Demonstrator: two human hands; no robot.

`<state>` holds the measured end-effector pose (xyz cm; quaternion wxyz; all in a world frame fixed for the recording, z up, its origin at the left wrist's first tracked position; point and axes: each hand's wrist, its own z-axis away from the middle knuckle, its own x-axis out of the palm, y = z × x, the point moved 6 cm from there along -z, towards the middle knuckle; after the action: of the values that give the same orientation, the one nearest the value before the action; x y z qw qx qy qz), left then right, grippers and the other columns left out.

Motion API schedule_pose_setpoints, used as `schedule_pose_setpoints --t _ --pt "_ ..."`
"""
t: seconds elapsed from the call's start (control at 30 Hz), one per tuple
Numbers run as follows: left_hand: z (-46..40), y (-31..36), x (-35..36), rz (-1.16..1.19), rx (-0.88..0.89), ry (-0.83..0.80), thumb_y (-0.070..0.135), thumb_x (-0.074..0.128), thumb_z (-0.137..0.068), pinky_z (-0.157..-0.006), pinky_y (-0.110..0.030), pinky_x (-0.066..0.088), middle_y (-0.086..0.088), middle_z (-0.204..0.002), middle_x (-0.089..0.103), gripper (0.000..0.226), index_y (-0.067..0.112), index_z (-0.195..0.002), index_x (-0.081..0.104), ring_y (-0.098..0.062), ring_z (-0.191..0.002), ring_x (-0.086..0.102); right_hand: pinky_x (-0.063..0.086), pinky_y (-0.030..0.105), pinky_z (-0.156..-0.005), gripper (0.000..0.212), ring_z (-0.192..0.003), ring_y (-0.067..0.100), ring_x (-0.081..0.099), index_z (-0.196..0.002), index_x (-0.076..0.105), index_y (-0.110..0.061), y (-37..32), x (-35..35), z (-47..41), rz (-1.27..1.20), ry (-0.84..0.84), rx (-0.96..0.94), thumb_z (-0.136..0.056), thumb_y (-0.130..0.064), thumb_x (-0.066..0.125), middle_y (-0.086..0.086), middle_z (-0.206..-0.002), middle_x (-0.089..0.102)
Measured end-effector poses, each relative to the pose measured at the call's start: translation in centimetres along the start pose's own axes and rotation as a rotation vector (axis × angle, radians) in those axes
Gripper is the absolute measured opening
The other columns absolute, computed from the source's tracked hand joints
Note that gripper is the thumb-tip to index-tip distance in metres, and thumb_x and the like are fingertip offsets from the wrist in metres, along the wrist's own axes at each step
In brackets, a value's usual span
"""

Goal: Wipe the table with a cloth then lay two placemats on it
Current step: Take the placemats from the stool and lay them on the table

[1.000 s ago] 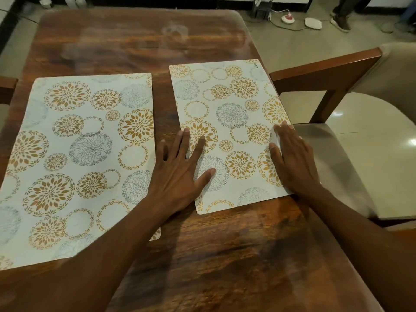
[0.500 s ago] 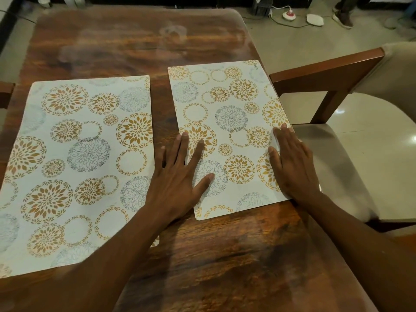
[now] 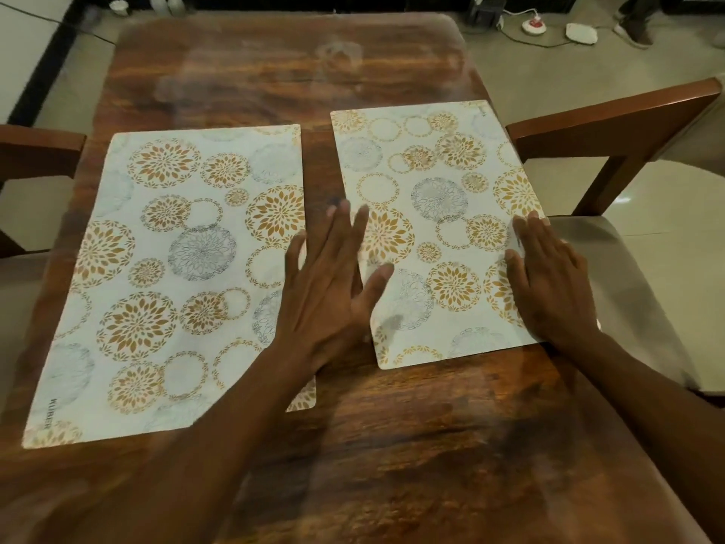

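Observation:
Two white placemats with gold and grey flower rings lie flat on the dark wooden table [image 3: 392,445]. The left placemat [image 3: 168,276] is the larger in view. The right placemat [image 3: 431,214] lies beside it with a strip of bare wood between them. My left hand [image 3: 329,292] lies flat, fingers spread, over that strip and the right placemat's left edge. My right hand [image 3: 549,284] presses flat on the right placemat's right edge, near the table's side. Neither hand holds anything. No cloth is in view.
A wooden chair with a pale seat [image 3: 627,123] stands against the table's right side. Another chair's arm [image 3: 39,147] shows at the left. On the floor beyond the table lie a power strip [image 3: 535,26], cables and a person's shoe [image 3: 635,33].
Both hands stay flat on the right placemat. My left hand has shifted slightly left, so more of it lies over the bare strip. The view has drifted a little.

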<state>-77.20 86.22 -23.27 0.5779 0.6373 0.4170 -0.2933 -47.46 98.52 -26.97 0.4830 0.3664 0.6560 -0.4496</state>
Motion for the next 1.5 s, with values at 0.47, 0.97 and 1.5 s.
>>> schedule_pose_setpoints --t 0.47,0.97,1.5 --pt "10.8 -11.9 -5.4 -0.287 -0.108 -0.173 0.083 0.023 -0.098 -0.134 -0.054 0.003 0.005 -0.181 -0.013 0.084 0.047 -0.17 0.002 -0.011 -0.167 -0.013 0.011 0.044 -0.132 0.068 -0.164 0.009 0.003 -0.167 0.021 -0.036 -10.9 1.1 2.1 -0.052 -0.071 -0.245 -0.106 -0.063 0.036 -0.006 -0.178 0.008" --pt "8.9 -13.0 -5.1 -0.279 -0.098 -0.149 0.087 0.018 -0.097 -0.134 -0.053 -0.002 0.005 -0.18 -0.015 0.085 0.048 -0.17 -0.001 -0.01 -0.166 -0.016 0.006 0.049 -0.132 0.064 -0.164 0.008 -0.003 -0.167 0.016 -0.041 -11.7 2.5 2.0 -0.047 -0.108 -0.134 -0.109 -0.064 0.03 -0.008 -0.178 0.003" --pt "7.4 -13.6 -4.6 -0.294 -0.097 -0.149 0.087 0.017 -0.097 -0.134 -0.053 -0.002 0.004 -0.18 -0.014 0.085 0.048 -0.17 -0.001 -0.012 -0.167 -0.014 0.004 0.045 -0.132 0.064 -0.164 0.008 -0.002 -0.167 0.018 -0.04 -11.9 2.2 1.5 -0.04 -0.113 -0.151 -0.11 -0.063 0.032 -0.006 -0.178 0.006"
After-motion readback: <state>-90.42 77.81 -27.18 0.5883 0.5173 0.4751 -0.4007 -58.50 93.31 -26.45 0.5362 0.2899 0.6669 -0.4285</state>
